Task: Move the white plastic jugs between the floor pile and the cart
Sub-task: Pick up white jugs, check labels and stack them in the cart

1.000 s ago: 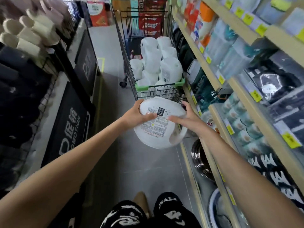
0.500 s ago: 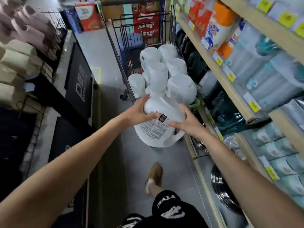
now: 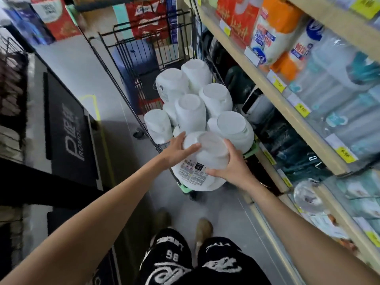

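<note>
Looking down a shop aisle from head height, the view is bounded on the right by a tall wooden shelving unit [image 3: 273,99] stocked with packaged goods. The grey floor [image 3: 78,64] stretches ahead. A black promotion mat [image 3: 67,130] with white lettering stands tilted at the left.

A black wire shopping cart [image 3: 144,58] with green corner bumpers stands in the aisle just beside the shelving. Inside it sits a heap of white plastic jugs [image 3: 191,114]. Most are turned base-up, and they touch one another at the near end of the basket.

Two bare forearms reach forward from the bottom corners. Black shorts [image 3: 170,262] with white print fill the bottom centre.

Between the arms is one more white jug, the held jug [image 3: 197,173]. It is tipped so its flat base points up and its printed label faces the camera. It sits at the near edge of the cart, against the heap. Whether it rests on the cart's rim cannot be told.

The left hand [image 3: 174,153] grips its left side, with fingers laid across the base and the thumb pointing up. The right hand [image 3: 234,167] grips the right side, with the thumb along the upper wall and the fingers curled beneath.

Two tan shoes [image 3: 203,229] show on the floor below. Small yellow price tags [image 3: 302,109] dot the shelf edges.
</note>
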